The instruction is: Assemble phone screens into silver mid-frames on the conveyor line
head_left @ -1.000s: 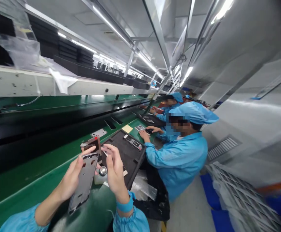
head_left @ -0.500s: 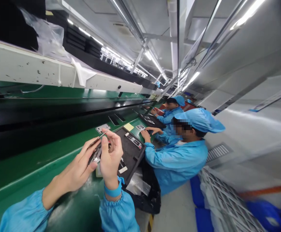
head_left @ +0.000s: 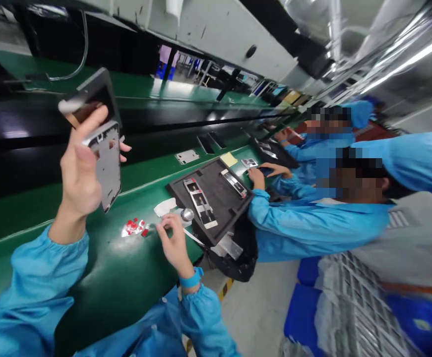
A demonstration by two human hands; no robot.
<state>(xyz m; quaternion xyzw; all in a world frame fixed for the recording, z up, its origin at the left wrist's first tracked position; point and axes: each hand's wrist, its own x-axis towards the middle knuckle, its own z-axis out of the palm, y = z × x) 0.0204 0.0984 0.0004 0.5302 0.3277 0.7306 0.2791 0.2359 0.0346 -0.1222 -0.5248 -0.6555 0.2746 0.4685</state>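
Note:
My left hand [head_left: 78,173] is raised at the left, closed on two phone parts. One is a dark glass phone screen [head_left: 106,99] between the fingers; the other is a silver phone frame [head_left: 107,168] with small cut-outs, held against the thumb side. My right hand [head_left: 174,243] is low over the green bench, its thumb and forefinger brought together. Whatever may be in that pinch is too small to tell. Beside its fingertips lie several red scraps [head_left: 136,227] on clear film, and just behind it are a metal-capped bottle [head_left: 187,214] and a white wipe [head_left: 164,207].
A black foam tray [head_left: 219,191] with strips of phone parts sits to the right. Behind it are a silver plate [head_left: 187,157], dark panels [head_left: 205,145] and a yellow pad [head_left: 229,159]. A black bag [head_left: 238,263] hangs at the bench edge. Two co-workers in blue sit on the right.
My hands have come apart: the left has lifted the phone parts up and left, while the right has dropped towards the bench. The view has turned downward, revealing red scraps and the bottle.

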